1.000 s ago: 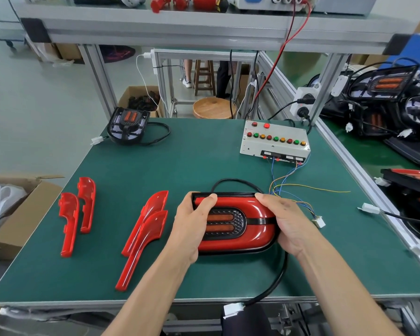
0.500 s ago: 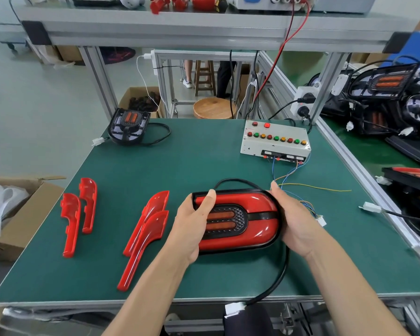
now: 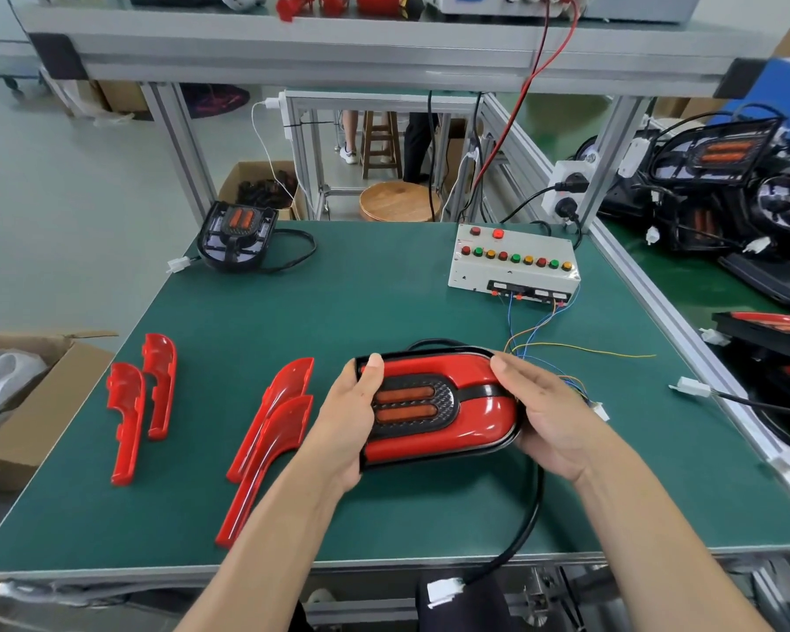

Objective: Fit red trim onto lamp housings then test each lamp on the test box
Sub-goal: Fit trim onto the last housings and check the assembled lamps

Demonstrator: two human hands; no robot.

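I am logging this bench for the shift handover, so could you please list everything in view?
lamp: 1, red trim on black housing, held at front centre
bare housing: 1, black, far left corner
short trims: 2, red, on the mat's left side
long trims: 2, red, overlapping, left of the lamp
test box: 1, white with coloured buttons, far right
wires: several, coloured, from the test box
plug: 1, white, on the lamp's cable below the front edge
mat: 1, green, on the table
more lamps: several, on the right bench
boxes: 2, cardboard, on the floor
left hand: holds the lamp's left end
right hand: holds its right end
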